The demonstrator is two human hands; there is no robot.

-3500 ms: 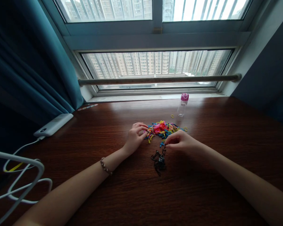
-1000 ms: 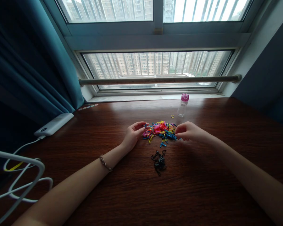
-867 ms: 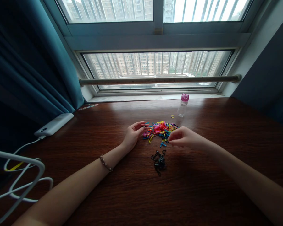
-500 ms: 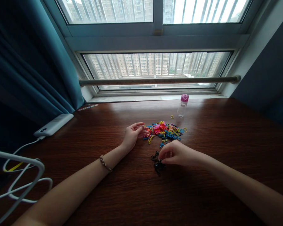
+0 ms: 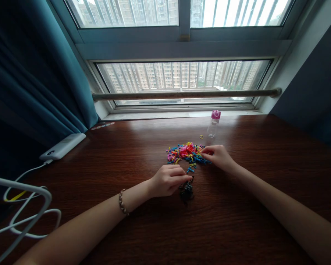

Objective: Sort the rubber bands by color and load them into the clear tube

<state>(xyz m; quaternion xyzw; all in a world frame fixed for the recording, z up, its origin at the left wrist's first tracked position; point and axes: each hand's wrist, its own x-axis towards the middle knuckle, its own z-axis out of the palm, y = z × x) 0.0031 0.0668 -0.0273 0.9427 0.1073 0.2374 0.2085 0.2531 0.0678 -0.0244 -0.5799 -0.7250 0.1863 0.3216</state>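
A heap of small colourful rubber bands [image 5: 186, 151] in pink, red, yellow and blue lies on the dark wooden table. Nearer to me is a smaller clump of black rubber bands [image 5: 186, 191]. Above that clump is my left hand [image 5: 169, 180], its fingers closed, with a dark loop at the fingertips. My right hand [image 5: 217, 155] pinches at the right edge of the colourful heap; what sits between its fingertips is too small to make out. Some blue and yellow bands [image 5: 191, 168] lie between the two piles.
A clear bottle with a pink cap [image 5: 213, 125] stands behind the heap, a single yellow band [image 5: 201, 137] beside it. At left are a white power bank [image 5: 63, 146], looped white cables [image 5: 30, 213] and a blue curtain [image 5: 44, 73]. A rail [image 5: 182, 95] crosses the window.
My left hand has moved from the colourful heap's left edge toward me, to the black clump. My right hand has left that clump and reached away to the heap's right edge.
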